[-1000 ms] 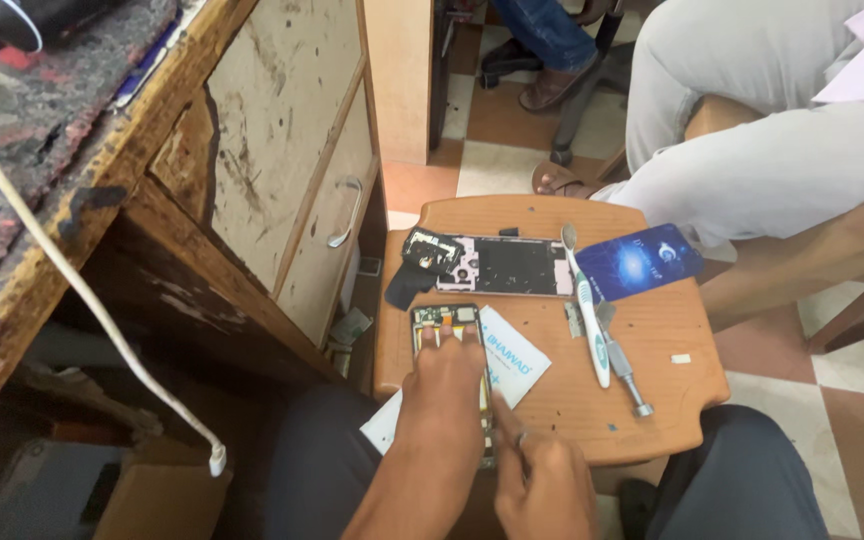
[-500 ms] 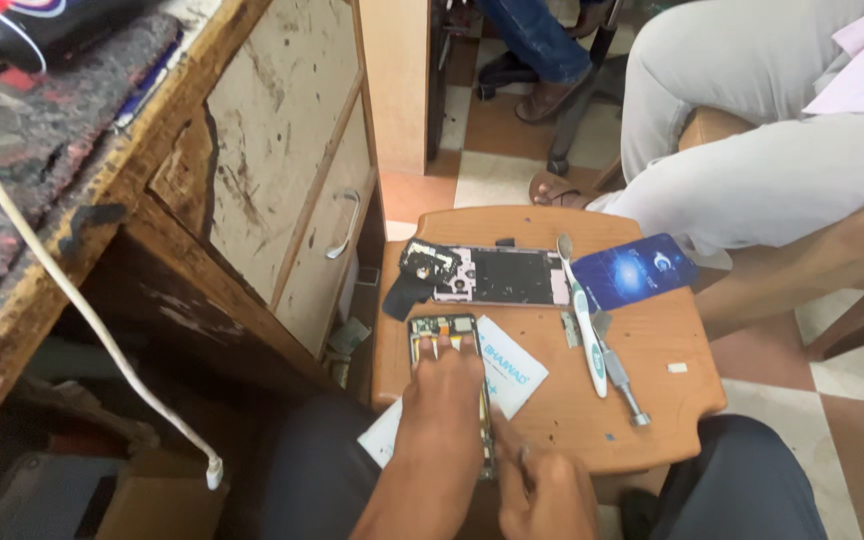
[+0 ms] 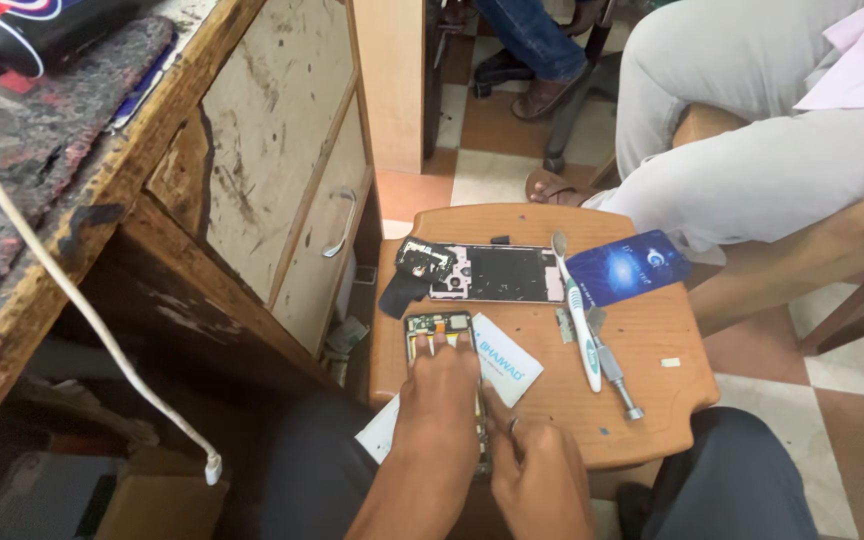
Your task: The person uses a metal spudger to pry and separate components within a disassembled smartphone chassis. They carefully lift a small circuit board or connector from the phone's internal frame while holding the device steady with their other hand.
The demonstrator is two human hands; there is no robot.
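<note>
Centrally, low in frame, the left hand (image 3: pixel 439 400) lies flat, fingers together, on an opened phone body (image 3: pixel 434 328) with exposed circuit board, on a small wooden stool top (image 3: pixel 652 395). The right hand (image 3: pixel 537 470) is beside it, fingertips pinched at the phone's edge; what they pinch cannot be told. A white card (image 3: pixel 507 360) lies just right; a glossy blue card (image 3: pixel 622 268) upper right. A phone frame (image 3: pixel 497 273), toothbrush (image 3: pixel 577 310) and metal screwdriver (image 3: pixel 614 370) lie nearby.

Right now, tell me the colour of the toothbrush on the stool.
The toothbrush is white with teal-green trim, seen in the head view.
</note>
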